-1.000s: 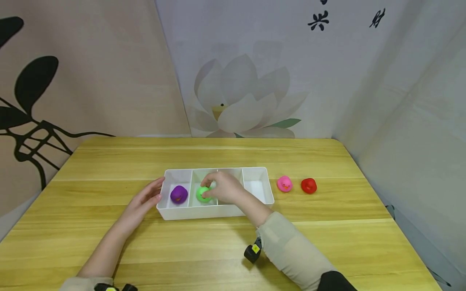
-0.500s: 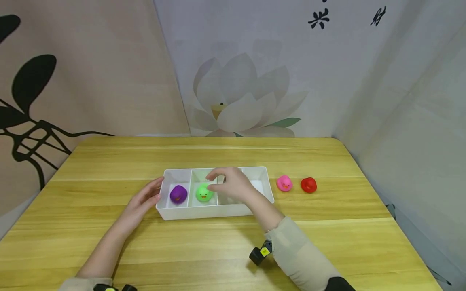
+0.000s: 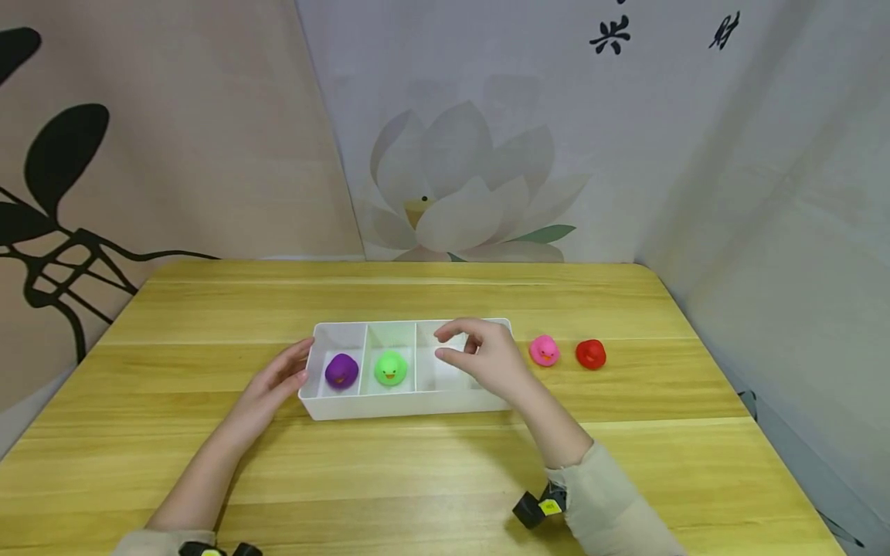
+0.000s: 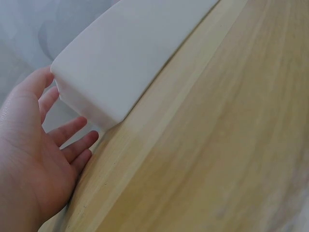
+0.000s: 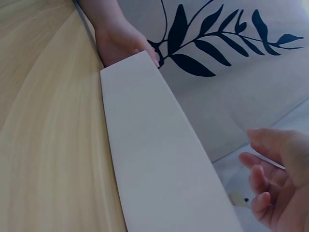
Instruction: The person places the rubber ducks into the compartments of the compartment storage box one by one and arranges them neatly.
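A white divided box lies lengthwise on the table. In its leftmost compartment sits a purple rubber duck, and one compartment over a green rubber duck faces me. My left hand rests its fingertips against the box's left end, fingers spread, as the left wrist view confirms at the box corner. Over the right half of the box hovers my right hand, thumb and fingers apart with nothing between them. A pink rubber duck and a red one stand right of the box.
The wooden table carries everything. Behind it hangs a pale curtain printed with a lotus, and more cloth hangs along both sides. A wrist camera sits at the right sleeve, close above the tabletop.
My right hand has let go of the green duck and moved right, away from it. The green duck stays in its compartment. My left hand has kept its place at the box.
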The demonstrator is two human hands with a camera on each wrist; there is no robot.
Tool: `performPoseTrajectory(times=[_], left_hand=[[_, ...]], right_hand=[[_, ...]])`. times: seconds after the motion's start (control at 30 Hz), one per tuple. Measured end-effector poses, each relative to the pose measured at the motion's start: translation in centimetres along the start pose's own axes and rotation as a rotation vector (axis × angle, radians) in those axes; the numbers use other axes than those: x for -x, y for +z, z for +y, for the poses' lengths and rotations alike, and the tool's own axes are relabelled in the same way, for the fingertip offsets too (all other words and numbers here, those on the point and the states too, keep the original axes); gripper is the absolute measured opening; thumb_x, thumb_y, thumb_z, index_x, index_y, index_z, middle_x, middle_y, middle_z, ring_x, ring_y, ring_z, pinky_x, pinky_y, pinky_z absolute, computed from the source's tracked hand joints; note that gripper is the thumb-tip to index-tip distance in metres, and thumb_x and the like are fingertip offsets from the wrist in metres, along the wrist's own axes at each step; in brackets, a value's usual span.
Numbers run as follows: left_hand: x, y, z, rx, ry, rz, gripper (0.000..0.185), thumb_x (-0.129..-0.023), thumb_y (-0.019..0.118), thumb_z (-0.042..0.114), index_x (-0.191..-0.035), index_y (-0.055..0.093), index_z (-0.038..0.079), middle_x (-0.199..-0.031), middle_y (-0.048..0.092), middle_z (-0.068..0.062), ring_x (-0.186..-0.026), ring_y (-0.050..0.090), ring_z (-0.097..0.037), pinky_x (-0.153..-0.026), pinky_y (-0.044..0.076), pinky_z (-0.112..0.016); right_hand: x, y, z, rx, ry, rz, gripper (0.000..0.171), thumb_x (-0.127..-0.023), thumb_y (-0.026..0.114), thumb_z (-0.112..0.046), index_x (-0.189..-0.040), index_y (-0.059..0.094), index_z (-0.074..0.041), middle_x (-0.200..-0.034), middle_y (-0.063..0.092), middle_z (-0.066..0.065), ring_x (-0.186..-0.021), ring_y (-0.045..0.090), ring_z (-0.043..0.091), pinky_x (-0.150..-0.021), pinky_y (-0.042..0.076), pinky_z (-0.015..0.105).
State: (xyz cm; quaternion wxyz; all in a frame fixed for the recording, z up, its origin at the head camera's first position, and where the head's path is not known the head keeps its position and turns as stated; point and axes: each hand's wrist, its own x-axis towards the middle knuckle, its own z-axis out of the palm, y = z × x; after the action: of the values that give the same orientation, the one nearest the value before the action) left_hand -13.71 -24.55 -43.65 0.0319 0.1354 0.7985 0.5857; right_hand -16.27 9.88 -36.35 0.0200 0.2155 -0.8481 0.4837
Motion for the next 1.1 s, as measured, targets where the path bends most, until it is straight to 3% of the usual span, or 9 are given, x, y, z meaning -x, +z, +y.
performPoseTrajectory(times=[0.27,0.53,0.77,0.97,1.1], left_hand=[[-0.1,0.0,-0.1,0.006,-0.002,-0.006,0.048,-0.095,0.045,0.021,-0.141,0.030,0.021,-0.136,0.038,-0.015,-0.122,0.035,-0.029,-0.089,0.036,-0.020],[-0.1,0.0,-0.1,0.014,0.011,-0.008,0.049,-0.095,0.045,0.018,-0.141,0.029,0.017,-0.136,0.037,-0.018,-0.122,0.035,-0.032,-0.089,0.036,-0.020],[-0.2,0.0,-0.2,0.020,-0.001,-0.002,0.048,-0.095,0.045,0.018,-0.141,0.031,0.018,-0.136,0.037,-0.016,-0.122,0.035,-0.030,-0.089,0.036,-0.019],[-0.1,-0.1,-0.3,0.010,-0.005,0.003,0.047,-0.095,0.045,0.020,-0.140,0.031,0.020,-0.136,0.039,-0.013,-0.122,0.036,-0.028,-0.089,0.036,-0.019],[-0.1,-0.1,-0.3,0.017,-0.006,-0.001,0.047,-0.095,0.046,0.020,-0.140,0.032,0.021,-0.136,0.038,-0.013,-0.122,0.036,-0.027,-0.089,0.036,-0.019]], right_hand=[[2.1,-2.6,0.4,-0.054,0.019,0.099,0.018,-0.077,0.071,-0.031,-0.095,0.067,-0.029,-0.088,0.063,-0.011,-0.059,0.048,0.016,-0.042,0.036,0.025],[4.1,-4.8,1.7,-0.080,0.013,0.174,0.022,-0.077,0.072,-0.023,-0.097,0.067,-0.020,-0.088,0.063,0.000,-0.059,0.045,0.017,-0.047,0.037,0.023],[6.3,-6.8,0.6,-0.053,0.041,0.224,0.022,-0.077,0.070,-0.004,-0.098,0.065,-0.002,-0.078,0.061,0.010,-0.058,0.045,0.019,-0.049,0.038,0.021],[7.4,-8.3,2.4,0.016,0.041,0.279,0.022,-0.077,0.070,-0.006,-0.099,0.066,-0.005,-0.075,0.056,0.006,-0.054,0.042,0.016,-0.045,0.034,0.022],[8.0,-9.2,3.4,0.060,0.049,0.312,0.024,-0.078,0.069,-0.004,-0.101,0.065,-0.005,-0.084,0.055,0.004,-0.058,0.043,0.016,-0.047,0.037,0.021]])
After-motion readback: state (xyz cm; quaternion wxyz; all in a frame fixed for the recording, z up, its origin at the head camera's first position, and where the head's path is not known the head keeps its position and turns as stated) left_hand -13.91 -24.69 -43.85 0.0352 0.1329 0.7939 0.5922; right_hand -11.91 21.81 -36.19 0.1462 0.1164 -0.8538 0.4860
